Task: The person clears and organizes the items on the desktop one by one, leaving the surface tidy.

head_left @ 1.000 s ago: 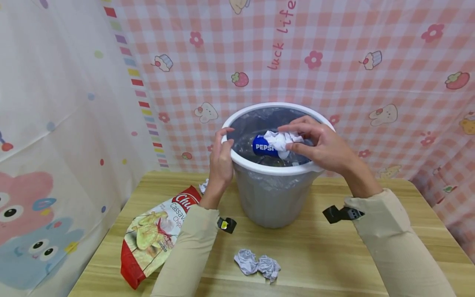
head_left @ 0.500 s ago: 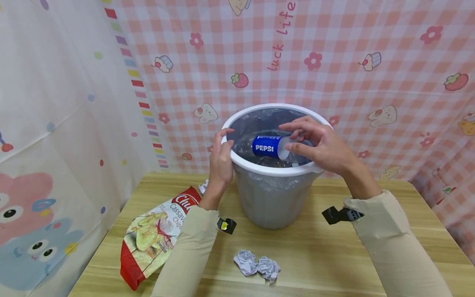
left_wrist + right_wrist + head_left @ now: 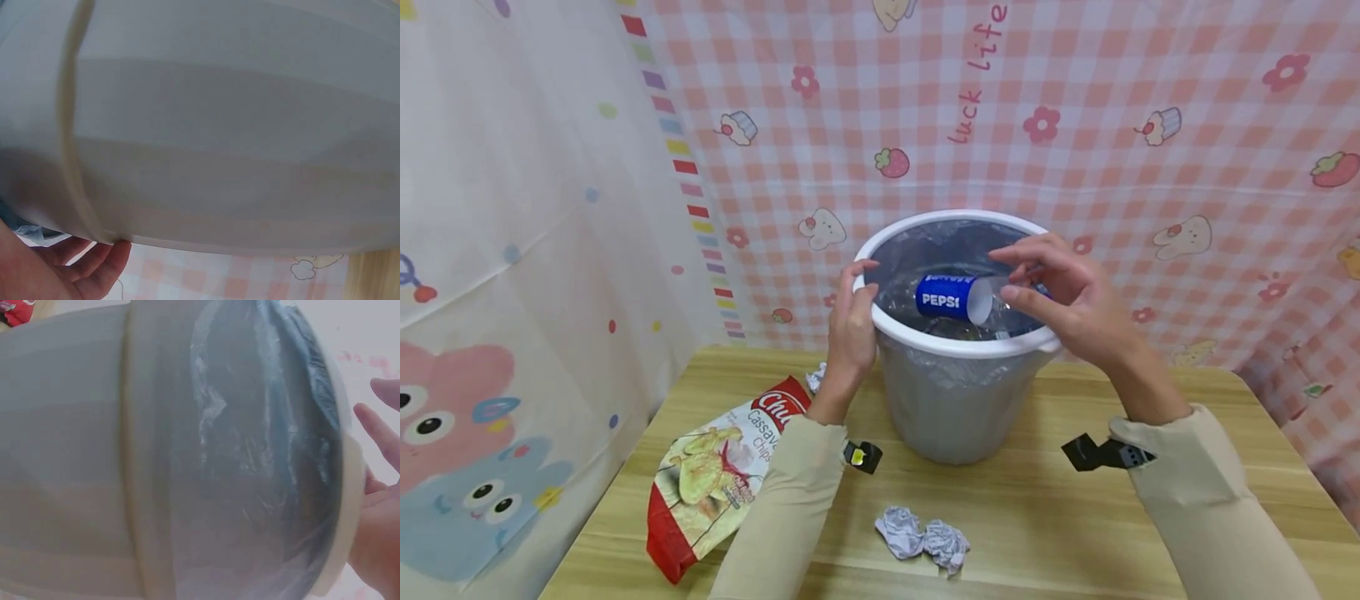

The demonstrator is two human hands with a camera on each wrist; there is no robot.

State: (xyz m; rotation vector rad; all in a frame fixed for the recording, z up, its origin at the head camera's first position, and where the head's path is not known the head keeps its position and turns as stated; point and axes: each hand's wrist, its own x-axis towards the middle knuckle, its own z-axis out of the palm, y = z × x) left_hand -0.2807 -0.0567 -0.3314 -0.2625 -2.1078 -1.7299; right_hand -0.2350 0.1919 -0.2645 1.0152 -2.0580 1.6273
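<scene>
Lower left: chips bag (image 3: 722,475), its right side covered by the left sleeve (image 3: 797,500). Left of centre: paper scrap (image 3: 816,378), mostly hidden behind the left forearm. Left hand (image 3: 852,333) clamped on the rim of the bin (image 3: 955,417); the left wrist view confirms fingers at the rim, palm cut off. Risk: an uneven pull by this hand could tip the bin, or drag the liner (image 3: 955,236) off the rim.

Lower centre: two paper balls (image 3: 946,546) on the table (image 3: 1037,500), side by side; whether they touch is unclear. A knock from a sleeve could roll them.

Centre: bin stands on the table; blue PEPSI container (image 3: 943,297) lies on its side inside. Transparent items around it hard to separate from liner.

Right of centre: right hand (image 3: 1086,304) over the bin's right edge, fingers apart, nothing visibly held; contact with the container cannot be told. Right wrist view cuts this hand off.
</scene>
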